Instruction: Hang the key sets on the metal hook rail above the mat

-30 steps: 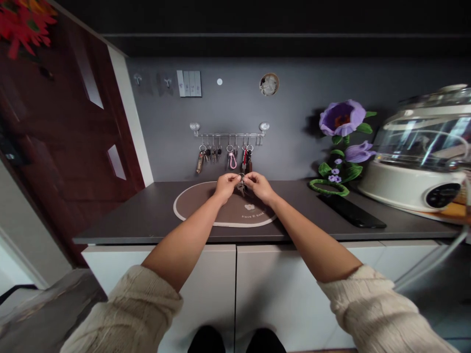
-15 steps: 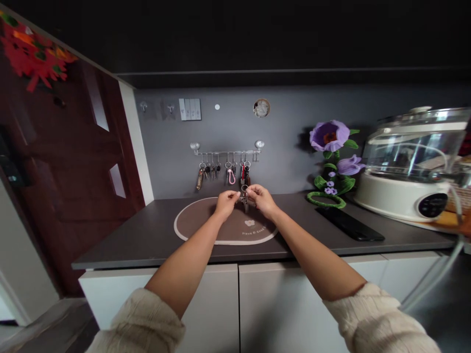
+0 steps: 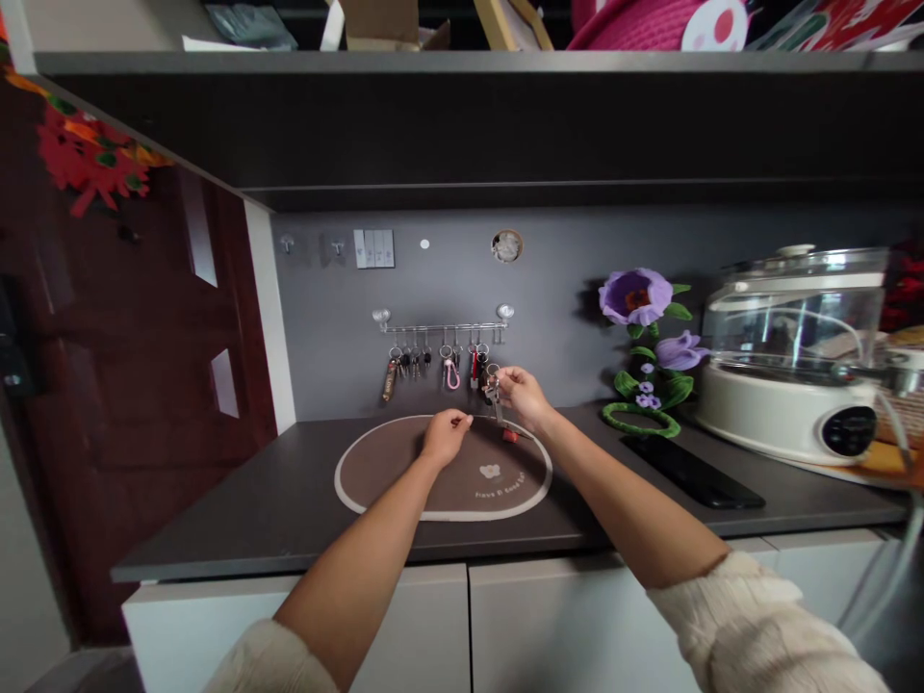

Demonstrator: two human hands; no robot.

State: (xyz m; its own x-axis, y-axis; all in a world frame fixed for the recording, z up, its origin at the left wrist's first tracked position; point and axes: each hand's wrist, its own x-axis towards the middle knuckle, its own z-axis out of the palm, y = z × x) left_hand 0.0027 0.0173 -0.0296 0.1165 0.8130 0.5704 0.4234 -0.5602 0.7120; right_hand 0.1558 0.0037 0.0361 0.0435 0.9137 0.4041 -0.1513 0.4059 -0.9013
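My right hand (image 3: pixel 521 395) pinches a key ring (image 3: pixel 493 370) with metal keys (image 3: pixel 498 409) hanging from it, close in front of the right end of the hook rail (image 3: pixel 444 328). A small red piece (image 3: pixel 510 436) shows below the keys; I cannot tell whether it hangs from the ring. Over the brown oval mat (image 3: pixel 390 472), my left hand (image 3: pixel 444 435) has thumb and fingers closed together, with nothing visible in them, apart from the keys. Several key bunches hang on the rail, including a pink loop (image 3: pixel 452 373) and a brown fob (image 3: pixel 390 381).
Purple artificial flowers (image 3: pixel 636 296) stand on the counter (image 3: pixel 252 510) to the right, beside a black phone-like slab (image 3: pixel 693 472) and a white appliance with a clear container (image 3: pixel 783 404). Overhead runs a dark shelf (image 3: pixel 462 125). A dark red door (image 3: pixel 144 414) is at left.
My left hand has come away from the keys. My right hand has moved a little right with the key ring, and the keys hang freely. The view has tilted up, showing the shelf's contents.
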